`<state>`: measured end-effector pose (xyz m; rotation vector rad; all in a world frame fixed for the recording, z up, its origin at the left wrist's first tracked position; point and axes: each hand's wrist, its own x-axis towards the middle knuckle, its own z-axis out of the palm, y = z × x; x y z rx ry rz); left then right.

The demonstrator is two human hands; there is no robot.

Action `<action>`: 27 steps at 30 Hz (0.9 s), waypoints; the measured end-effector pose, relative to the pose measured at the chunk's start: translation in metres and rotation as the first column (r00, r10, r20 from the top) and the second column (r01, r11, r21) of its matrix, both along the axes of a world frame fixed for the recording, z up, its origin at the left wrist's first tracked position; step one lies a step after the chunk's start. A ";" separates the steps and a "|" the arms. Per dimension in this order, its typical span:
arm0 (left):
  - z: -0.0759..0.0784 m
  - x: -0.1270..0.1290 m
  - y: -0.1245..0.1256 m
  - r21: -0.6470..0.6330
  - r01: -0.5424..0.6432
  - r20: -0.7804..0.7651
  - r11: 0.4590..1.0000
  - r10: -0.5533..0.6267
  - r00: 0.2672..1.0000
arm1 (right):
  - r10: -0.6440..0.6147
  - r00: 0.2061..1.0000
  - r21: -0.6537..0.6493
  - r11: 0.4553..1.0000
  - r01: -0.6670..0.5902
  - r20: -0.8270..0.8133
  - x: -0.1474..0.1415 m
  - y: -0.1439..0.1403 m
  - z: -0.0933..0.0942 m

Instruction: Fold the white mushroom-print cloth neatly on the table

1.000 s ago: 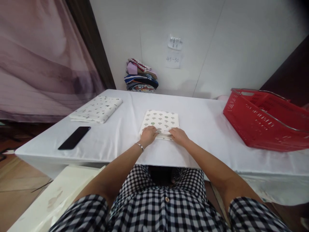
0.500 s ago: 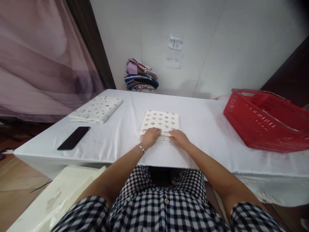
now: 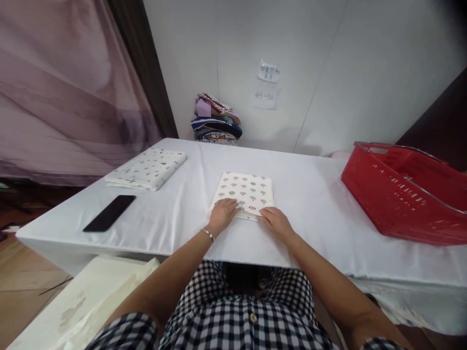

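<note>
White table [image 3: 321,194] fills middle of view. Red basket [image 3: 404,194] on its right side, tilted. Folded spotted cloth [image 3: 148,167] at far left corner – black phone [image 3: 109,219] nearer, by left edge. Pile of folded clothes [image 3: 216,119] against wall beyond table. Folded patterned cloth [image 3: 245,192] lies flat at table centre, near front edge. Left hand [image 3: 223,214] rests on its near left corner, fingers flat, loosely spread. Right hand [image 3: 276,222] on near right edge – fingers curled, thumb at hem; whether it pinches cloth, cannot tell.
</note>
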<state>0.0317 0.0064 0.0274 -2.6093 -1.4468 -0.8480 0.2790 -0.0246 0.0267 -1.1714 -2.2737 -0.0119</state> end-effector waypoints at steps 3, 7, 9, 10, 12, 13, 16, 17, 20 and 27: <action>-0.002 -0.003 -0.003 0.007 -0.018 0.007 1.000 0.018 1.000 | -0.046 0.999 -0.064 0.997 0.047 0.022 -0.005 0.001 0.008; -0.001 -0.004 -0.007 -0.015 -0.011 0.028 1.000 0.011 1.000 | -0.053 0.996 -0.141 0.989 0.042 -0.076 -0.003 0.006 0.009; 0.002 -0.003 -0.008 -0.031 -0.018 0.036 0.999 0.019 0.999 | -0.034 0.991 -0.190 0.982 0.009 -0.132 0.001 0.007 0.010; 0.004 -0.001 -0.009 -0.038 -0.018 0.039 0.999 0.020 0.999 | -0.029 0.988 -0.207 0.978 -0.004 -0.152 0.003 0.007 0.011; 0.007 0.003 -0.010 -0.046 0.004 0.043 0.999 -0.002 0.999 | -0.024 0.987 -0.218 0.976 -0.012 -0.161 0.009 0.006 0.013; 0.009 0.005 -0.010 -0.050 0.026 0.044 0.998 -0.023 0.999 | -0.027 0.989 -0.213 0.977 -0.006 -0.149 0.011 0.005 0.013; 0.012 0.016 -0.008 -0.053 0.097 0.037 0.994 -0.095 0.995 | -0.045 0.997 -0.186 0.982 0.034 -0.055 0.018 -0.001 0.015; 0.013 0.019 -0.007 -0.052 0.116 0.030 0.992 -0.114 0.993 | -0.057 0.998 -0.180 0.982 0.053 -0.018 0.019 -0.002 0.016; 0.014 0.028 -0.004 -0.067 0.144 0.013 0.987 -0.144 0.990 | -0.108 0.993 -0.161 0.980 0.115 0.054 0.021 -0.004 0.020; 0.014 0.034 -0.003 -0.114 0.107 0.054 0.988 -0.101 0.993 | -0.090 0.989 -0.083 0.992 0.100 0.115 0.021 -0.005 0.026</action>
